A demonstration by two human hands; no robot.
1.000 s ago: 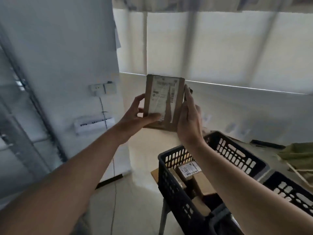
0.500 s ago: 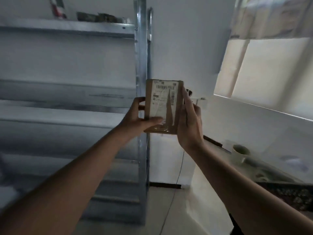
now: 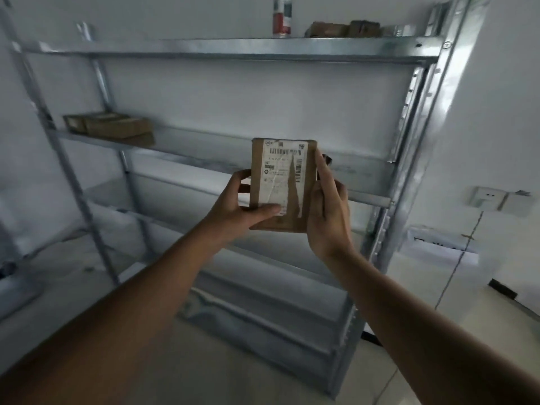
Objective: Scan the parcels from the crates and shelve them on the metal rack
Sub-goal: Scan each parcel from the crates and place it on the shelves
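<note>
A small brown cardboard parcel point(image 3: 282, 182) with a white barcode label is held upright in front of me, label toward the camera. My left hand point(image 3: 236, 209) grips its lower left corner, thumb across the front. My right hand point(image 3: 328, 211) holds the right edge, fingers wrapped behind, where a small dark object peeks out. The metal rack point(image 3: 263, 49) fills the view behind the parcel, whose top is level with the middle shelf.
Two flat brown parcels point(image 3: 112, 127) lie at the left of the middle shelf. A spray can point(image 3: 282, 16) and small boxes point(image 3: 342, 29) stand on the top shelf. A wall socket point(image 3: 486, 200) and a hanging cable are to the right.
My view has swung left from the black crates and window to face the rack. Both hands keep the same hold on the parcel.
</note>
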